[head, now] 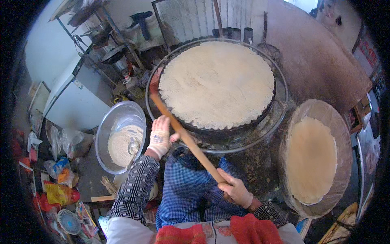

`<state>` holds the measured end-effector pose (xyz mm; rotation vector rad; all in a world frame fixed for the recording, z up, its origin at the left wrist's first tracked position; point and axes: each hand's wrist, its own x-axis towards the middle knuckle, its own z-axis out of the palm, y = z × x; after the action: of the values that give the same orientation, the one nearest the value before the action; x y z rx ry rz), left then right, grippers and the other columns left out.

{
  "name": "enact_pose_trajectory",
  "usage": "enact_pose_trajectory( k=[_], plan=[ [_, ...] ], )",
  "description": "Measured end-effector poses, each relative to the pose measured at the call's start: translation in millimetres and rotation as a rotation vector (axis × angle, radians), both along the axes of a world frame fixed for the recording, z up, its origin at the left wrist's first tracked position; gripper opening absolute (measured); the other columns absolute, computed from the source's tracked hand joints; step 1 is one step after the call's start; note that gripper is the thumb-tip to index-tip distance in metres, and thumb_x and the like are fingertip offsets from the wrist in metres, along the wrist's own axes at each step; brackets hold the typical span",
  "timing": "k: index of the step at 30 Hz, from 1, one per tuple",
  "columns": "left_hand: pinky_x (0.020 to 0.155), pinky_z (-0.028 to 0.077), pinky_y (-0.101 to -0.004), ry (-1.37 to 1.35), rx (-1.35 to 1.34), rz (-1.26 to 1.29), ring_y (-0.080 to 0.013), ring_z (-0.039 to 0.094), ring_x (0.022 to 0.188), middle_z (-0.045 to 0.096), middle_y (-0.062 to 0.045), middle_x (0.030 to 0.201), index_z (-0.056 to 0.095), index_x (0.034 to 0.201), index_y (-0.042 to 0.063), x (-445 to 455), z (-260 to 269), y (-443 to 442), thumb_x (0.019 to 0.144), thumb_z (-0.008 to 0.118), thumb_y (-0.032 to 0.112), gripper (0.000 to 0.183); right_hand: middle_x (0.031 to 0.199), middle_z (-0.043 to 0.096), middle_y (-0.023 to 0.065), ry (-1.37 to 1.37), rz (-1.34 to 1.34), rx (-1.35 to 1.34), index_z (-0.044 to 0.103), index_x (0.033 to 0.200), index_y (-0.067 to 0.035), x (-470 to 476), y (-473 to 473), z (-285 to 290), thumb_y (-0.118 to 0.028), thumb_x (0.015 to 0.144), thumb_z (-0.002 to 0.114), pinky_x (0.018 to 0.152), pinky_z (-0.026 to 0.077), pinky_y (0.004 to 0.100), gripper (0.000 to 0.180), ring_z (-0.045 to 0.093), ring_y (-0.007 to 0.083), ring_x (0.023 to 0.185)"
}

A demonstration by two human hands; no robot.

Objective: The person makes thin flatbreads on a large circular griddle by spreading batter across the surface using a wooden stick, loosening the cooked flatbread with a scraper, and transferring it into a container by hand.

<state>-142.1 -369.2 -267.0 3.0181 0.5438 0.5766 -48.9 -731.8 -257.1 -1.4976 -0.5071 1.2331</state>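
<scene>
My right hand (236, 188), in a thin pale glove, grips the near end of a long wooden bat-like stick (195, 146). The stick slants up to the left, over the near-left rim of a round black griddle (219, 131). At its far end is a reddish flat part (155, 81). My left hand (160, 134), in a whitish glove, lies along the left side of the stick, fingers extended and thumb apart; whether it touches the stick is hard to tell. A large thin pale flatbread (216, 82) covers almost the whole griddle.
A metal ring rail (243, 150) surrounds the griddle. At left stands a metal bowl (105, 155) of pale batter or flour mixture (122, 146) with a ladle (133, 147). At right, a plastic-lined basket (342, 183) holds round flatbread (312, 161). A white freezer-like box (76, 103) stands farther left.
</scene>
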Motion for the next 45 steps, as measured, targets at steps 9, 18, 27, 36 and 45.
enact_pose_trajectory(
  k=[9,18,27,36,45],
  plan=[
    [0.108,0.023,-0.0536,0.25,0.112,-0.089,-0.0365,0.045,0.111,0.052,-0.017,0.102,0.054,0.095,0.003,-6.4,-51.6,-17.5,0.076,0.059,0.032,0.036,0.067,0.054,-0.0007,-0.013,-0.154,-0.022,0.036,0.143,-0.019,29.5,58.1,10.1,-0.014,0.089,0.057,0.038,0.041,0.0253,0.059,0.047,0.0081,0.044],
    [0.102,0.027,-0.0538,0.196,0.04,0.016,-0.0344,0.048,0.105,0.053,-0.015,0.103,0.056,0.098,0.006,40.8,-47.2,-155.1,0.077,0.061,0.038,0.039,0.073,0.058,0.0007,0.06,-0.19,-0.008,0.036,0.143,-0.017,9.5,44.1,-2.6,-0.014,0.088,0.058,0.04,0.041,0.0223,0.059,0.047,0.0063,0.045],
    [0.101,0.033,-0.0556,-0.164,-0.258,-0.35,-0.0437,0.041,0.119,0.043,-0.026,0.126,0.047,0.123,-0.004,15.8,17.9,-164.8,0.083,0.061,0.031,0.055,0.093,0.064,0.0021,-0.142,-0.246,0.079,0.04,0.14,-0.012,12.4,-42.3,-19.0,-0.015,0.085,0.063,0.059,0.046,0.0214,0.06,0.055,0.006,0.065],
    [0.113,0.016,-0.0471,0.193,0.092,-0.796,-0.0387,0.027,0.135,0.035,-0.024,0.14,0.036,0.135,-0.004,273.7,34.7,-177.6,0.065,0.055,0.069,0.103,0.081,0.056,-0.0009,0.143,-0.86,0.013,0.032,0.144,-0.007,-8.7,-70.8,32.7,-0.02,0.089,0.06,0.043,0.039,0.0249,0.063,0.046,0.0082,0.047],
    [0.112,0.021,-0.0457,0.388,0.065,-0.503,-0.0397,0.029,0.133,0.042,-0.025,0.134,0.043,0.127,-0.005,298.4,26.9,-64.1,0.057,0.067,0.061,0.099,0.067,0.049,-0.0016,0.536,-0.527,0.124,0.037,0.142,-0.017,78.4,-16.8,16.9,-0.02,0.091,0.056,0.041,0.038,0.0256,0.054,0.043,0.0105,0.045]
  ],
)
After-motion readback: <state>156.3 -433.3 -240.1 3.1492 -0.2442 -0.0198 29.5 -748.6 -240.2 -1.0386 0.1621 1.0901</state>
